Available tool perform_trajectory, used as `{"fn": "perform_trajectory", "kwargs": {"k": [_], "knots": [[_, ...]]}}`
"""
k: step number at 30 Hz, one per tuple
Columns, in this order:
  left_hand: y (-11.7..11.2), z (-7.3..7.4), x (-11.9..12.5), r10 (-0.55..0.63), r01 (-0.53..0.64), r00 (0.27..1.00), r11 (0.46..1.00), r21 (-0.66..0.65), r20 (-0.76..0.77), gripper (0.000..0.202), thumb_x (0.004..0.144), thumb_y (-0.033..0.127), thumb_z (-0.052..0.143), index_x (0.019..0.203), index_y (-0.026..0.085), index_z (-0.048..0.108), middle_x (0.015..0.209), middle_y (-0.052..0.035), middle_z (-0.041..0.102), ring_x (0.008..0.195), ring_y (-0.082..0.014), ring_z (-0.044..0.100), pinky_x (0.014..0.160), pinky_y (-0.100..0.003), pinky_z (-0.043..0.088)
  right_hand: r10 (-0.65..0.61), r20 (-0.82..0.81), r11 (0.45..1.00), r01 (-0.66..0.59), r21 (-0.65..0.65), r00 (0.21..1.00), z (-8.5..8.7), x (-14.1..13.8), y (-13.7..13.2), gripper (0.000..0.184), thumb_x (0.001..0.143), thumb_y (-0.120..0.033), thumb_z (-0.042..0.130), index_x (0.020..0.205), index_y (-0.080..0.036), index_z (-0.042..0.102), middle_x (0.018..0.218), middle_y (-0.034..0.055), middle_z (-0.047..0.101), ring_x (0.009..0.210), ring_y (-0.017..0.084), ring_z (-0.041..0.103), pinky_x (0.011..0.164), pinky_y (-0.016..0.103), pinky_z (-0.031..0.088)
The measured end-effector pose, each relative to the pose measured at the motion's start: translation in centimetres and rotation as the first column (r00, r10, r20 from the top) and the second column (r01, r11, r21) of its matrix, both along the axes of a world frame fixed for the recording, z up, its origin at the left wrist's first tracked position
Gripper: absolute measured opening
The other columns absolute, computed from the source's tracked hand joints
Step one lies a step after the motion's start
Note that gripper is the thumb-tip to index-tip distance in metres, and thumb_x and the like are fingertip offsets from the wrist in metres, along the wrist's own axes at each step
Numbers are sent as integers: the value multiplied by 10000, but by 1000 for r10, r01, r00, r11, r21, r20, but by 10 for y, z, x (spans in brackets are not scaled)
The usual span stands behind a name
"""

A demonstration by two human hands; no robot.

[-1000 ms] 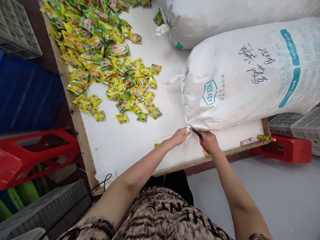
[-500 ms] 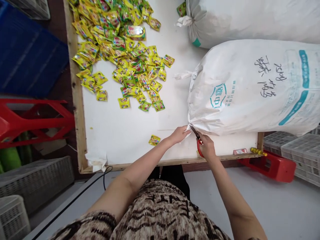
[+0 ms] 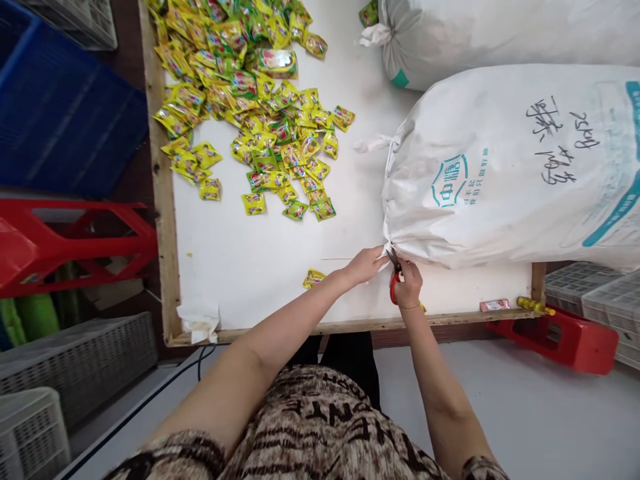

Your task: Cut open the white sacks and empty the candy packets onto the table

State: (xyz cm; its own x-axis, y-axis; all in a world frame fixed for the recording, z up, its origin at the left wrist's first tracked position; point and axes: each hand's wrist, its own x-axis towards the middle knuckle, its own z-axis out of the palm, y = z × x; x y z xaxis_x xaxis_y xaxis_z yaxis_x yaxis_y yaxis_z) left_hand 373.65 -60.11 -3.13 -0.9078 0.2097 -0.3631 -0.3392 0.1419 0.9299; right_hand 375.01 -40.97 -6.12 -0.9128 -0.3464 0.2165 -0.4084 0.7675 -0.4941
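Note:
A big white woven sack (image 3: 505, 167) with teal print and black handwriting lies on its side on the white table (image 3: 260, 260). My left hand (image 3: 365, 265) pinches the sack's near bottom corner. My right hand (image 3: 407, 285) grips red-handled scissors (image 3: 393, 275), whose blades touch that same corner of the sack. A pile of several yellow-green snack packets (image 3: 250, 100) is spread over the table's far left part. One stray packet (image 3: 313, 278) lies just left of my left wrist.
A second white sack (image 3: 500, 33) lies behind the first. A small red pack (image 3: 494, 305) and a yellow object (image 3: 534, 305) sit by the table's near right corner. Red stools (image 3: 75, 240) (image 3: 565, 337), a blue crate (image 3: 60, 120) and grey crates (image 3: 75, 363) surround the table.
The view has shifted, so the table sits lower right in frame. My right hand turned the scissors more upright at the sack's corner. My left hand keeps its pinch.

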Motion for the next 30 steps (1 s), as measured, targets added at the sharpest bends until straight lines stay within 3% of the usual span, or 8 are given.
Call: {"fn": "perform_trajectory", "kwargs": {"k": [7, 10, 12, 15, 19, 24, 27, 30], "knots": [[-2, 12, -2, -16, 22, 993, 999, -48, 117, 214, 915, 310, 478, 954, 146, 610, 943, -61, 689, 890, -201, 604, 857, -302, 471, 149, 358, 989, -135, -64, 922, 47, -32, 15, 204, 873, -238, 566, 1026, -184, 691, 934, 87, 725, 823, 209, 673, 777, 314, 524], [-3, 22, -1, 14, -37, 982, 992, 120, 186, 236, 890, 312, 528, 1037, 145, 610, 1027, -67, 678, 961, -194, 597, 888, -289, 460, 137, 578, 988, -68, -140, 804, 64, -37, 14, 185, 826, -326, 640, 918, -176, 696, 803, 50, 704, 706, 183, 636, 707, 290, 503], [4, 30, 1, 100, -168, 966, 945, 280, 240, 313, 854, 340, 602, 1102, 149, 599, 1081, -63, 665, 991, -177, 589, 886, -267, 460, 70, 728, 980, 89, -178, 682, 75, -32, 6, 230, 774, -386, 693, 843, -167, 680, 661, 9, 632, 571, 143, 543, 591, 269, 460], [23, 38, 2, 311, -461, 850, 830, 315, 424, 322, 762, 371, 710, 959, 139, 606, 868, -22, 648, 782, -134, 578, 725, -241, 474, -28, 878, 923, 350, -161, 477, 89, -18, -13, 295, 735, -454, 716, 780, -172, 642, 541, -41, 505, 466, 103, 399, 471, 251, 367], [46, 46, -1, 435, -687, 655, 684, 245, 618, 252, 686, 294, 742, 739, 153, 540, 599, 44, 524, 537, -88, 481, 531, -220, 409, -92, 872, 886, 439, -148, 480, 95, -2, -31, 291, 719, -455, 702, 739, -174, 630, 604, -20, 545, 531, 113, 433, 505, 249, 395], [53, 60, -2, 463, -665, 626, 738, 119, 628, 193, 672, 220, 714, 679, 155, 533, 569, 21, 562, 523, -112, 530, 503, -220, 392, -187, 842, 862, 496, -106, 506, 106, 10, -35, 283, 708, -448, 680, 707, -174, 606, 569, -27, 521, 554, 119, 443, 512, 243, 390], [47, 67, 1, 372, -584, 716, 783, 215, 590, 184, 731, 279, 672, 705, 153, 540, 595, 15, 575, 536, -109, 525, 528, -224, 397, -168, 926, 795, 602, -75, 338, 119, 12, -29, 314, 700, -457, 719, 743, -174, 591, 490, -65, 445, 445, 88, 369, 429, 230, 310], [34, 62, 2, 365, -516, 787, 831, 208, 497, 283, 806, 397, 589, 674, 154, 527, 589, 21, 544, 546, -98, 475, 555, -225, 366, 85, 987, 743, 651, -155, 138, 122, 7, -22, 368, 698, -439, 761, 895, -161, 621, 520, -67, 469, 427, 71, 364, 422, 214, 280]]}}
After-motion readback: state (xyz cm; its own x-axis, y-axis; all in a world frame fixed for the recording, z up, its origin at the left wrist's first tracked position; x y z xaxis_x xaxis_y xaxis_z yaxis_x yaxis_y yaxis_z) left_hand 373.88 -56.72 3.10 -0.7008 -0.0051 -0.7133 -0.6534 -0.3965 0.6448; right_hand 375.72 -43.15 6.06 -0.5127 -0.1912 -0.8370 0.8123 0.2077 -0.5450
